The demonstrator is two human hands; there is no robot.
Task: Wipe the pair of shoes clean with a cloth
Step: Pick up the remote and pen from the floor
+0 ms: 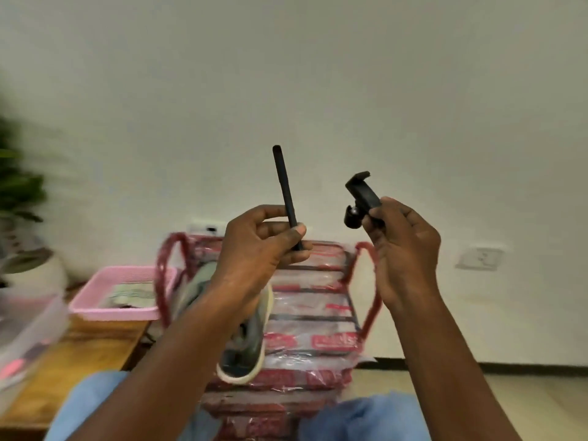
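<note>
- Pale wall [318, 74] is seen behind a red, plastic-wrapped stool [318, 313]; a wooden tabletop [79, 351] at the left carries a pink basket [95, 308].
- 1 grey-green shoe [251, 342] with a pale sole is laid on the stool, partly hidden by the left forearm; the 2nd shoe cannot be made out.
- A thin black phone [284, 186] is pinched upright in the grip of the left hand [261, 249], thumb against its lower part.
- A black clamp mount [362, 194] is held by its base in the grip of the right hand [404, 246]; the 2 items are kept apart.
- Wiping is judged not yet begun, since gear is being handled and not the shoe.
- Both hands would need to be freed next and a cloth taken up; folded material [133, 294] is seen in the basket, but whether it is a cloth cannot be told.
</note>
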